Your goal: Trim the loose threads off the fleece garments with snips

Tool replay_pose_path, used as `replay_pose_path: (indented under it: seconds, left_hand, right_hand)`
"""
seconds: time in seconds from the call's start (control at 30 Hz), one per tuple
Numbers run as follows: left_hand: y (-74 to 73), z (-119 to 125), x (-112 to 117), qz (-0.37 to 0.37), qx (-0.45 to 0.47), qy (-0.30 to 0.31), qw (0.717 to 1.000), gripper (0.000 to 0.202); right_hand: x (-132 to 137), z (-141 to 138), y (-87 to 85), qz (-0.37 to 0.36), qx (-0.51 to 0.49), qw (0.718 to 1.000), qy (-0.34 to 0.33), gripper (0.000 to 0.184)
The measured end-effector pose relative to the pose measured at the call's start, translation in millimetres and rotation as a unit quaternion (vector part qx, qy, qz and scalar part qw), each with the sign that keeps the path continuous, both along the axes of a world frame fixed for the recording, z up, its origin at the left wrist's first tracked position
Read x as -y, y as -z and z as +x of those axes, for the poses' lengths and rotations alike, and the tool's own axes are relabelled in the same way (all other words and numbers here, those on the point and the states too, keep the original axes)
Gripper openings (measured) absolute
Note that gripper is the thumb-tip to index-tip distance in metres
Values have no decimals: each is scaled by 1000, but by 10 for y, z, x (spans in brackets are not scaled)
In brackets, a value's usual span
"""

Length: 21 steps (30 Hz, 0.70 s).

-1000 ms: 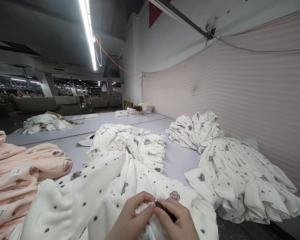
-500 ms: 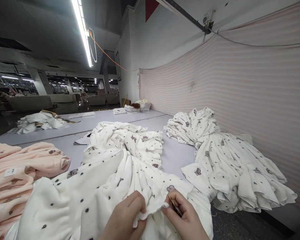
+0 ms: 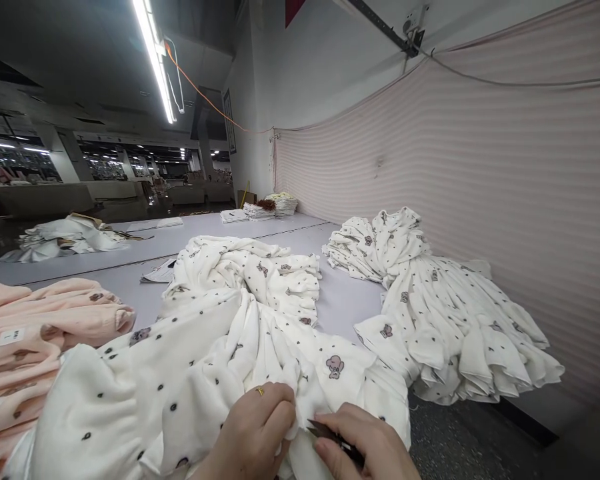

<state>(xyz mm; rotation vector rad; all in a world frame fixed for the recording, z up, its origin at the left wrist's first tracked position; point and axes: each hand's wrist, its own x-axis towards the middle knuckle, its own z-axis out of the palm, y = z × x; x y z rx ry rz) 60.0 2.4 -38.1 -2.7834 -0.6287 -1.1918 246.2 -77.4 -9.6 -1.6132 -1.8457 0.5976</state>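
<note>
White fabric (image 3: pixel 190 373) printed with dark dots and small mauve animal figures lies heaped in front of me. My left hand (image 3: pixel 257 430), with a yellow ring on one finger, is closed on a fold of it at the lower middle. Just to its right, my right hand (image 3: pixel 367 443) grips a pair of dark thread snips (image 3: pixel 337 441). The pointed tips of the snips face left, close to the fold in my left hand. Part of the snips is hidden inside my right palm.
More printed white garments (image 3: pixel 460 320) are bunched at the right, overhanging the table edge. Peach garments (image 3: pixel 25 353) with white labels lie at the left. Beyond, the pale table (image 3: pixel 340 303) carries white cloth scraps (image 3: pixel 70 237) and folded stacks (image 3: pixel 283 204). A striped pink curtain (image 3: pixel 480 160) lines the wall.
My right hand has let go of the fabric edge and turned, so the snips now point left toward my left hand. My left hand still pinches the cloth. The view has shifted slightly.
</note>
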Motion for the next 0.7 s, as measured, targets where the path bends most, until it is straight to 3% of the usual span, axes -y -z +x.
replay_pose_path:
  seconds: [0.23,0.37,0.5,0.57,0.63,0.7]
  left_hand:
    - [20,62,-10,-67,-8,12,998,22]
    - [-175,-101,-67,-139,-16,-16,990,12]
    - [-565,-832,-336,-162,12,-146,976,25]
    - [-709,-1254,-486,-143,-32,-264,953,34]
    - [-740,-1550,-601,-116,-121,-377,911,42]
    - [-650,-1677,-688,-80,-213,-418,879,43]
  right_hand:
    - [-69,-16,53,11,-21,999,-23,24]
    - [-107,29,164,49,-95,994,29,27]
    - [-110,201,344,55,-159,976,138,28]
    - [-98,288,449,47,-144,971,187,29]
    - [-103,339,550,46,-107,965,234,29]
    - [-134,352,634,49,-64,961,263,28]
